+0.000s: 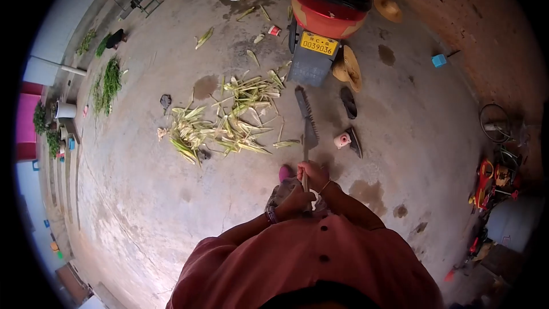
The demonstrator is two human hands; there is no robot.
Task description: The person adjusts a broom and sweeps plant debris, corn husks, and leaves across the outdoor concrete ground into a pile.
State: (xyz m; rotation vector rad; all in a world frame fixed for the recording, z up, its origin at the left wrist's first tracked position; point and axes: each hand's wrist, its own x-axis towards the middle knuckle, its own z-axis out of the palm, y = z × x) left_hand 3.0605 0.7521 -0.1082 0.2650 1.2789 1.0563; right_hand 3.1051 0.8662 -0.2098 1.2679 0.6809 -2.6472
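Note:
Both my hands are wrapped around the pale handle [306,153] of a long-handled rake-like tool. Its dark head [307,115] is long and narrow, with a toothed edge, and points away from me over the concrete floor. My right hand [313,174] grips farther up the handle, toward the head. Close to my body, my left hand [296,200] is closed on the lower part. Left of the head lies a loose pile of green and yellowish corn husks [229,123]. The handle's near end is mostly hidden by my hands.
A red scooter [329,8] stands ahead, with a straw hat [349,70] beside it. Dark shoes [348,102] and a pink-white roll-like object [342,140] lie right of the tool. Green plants [108,86] are far left; a red ride-on toy [483,183] is right.

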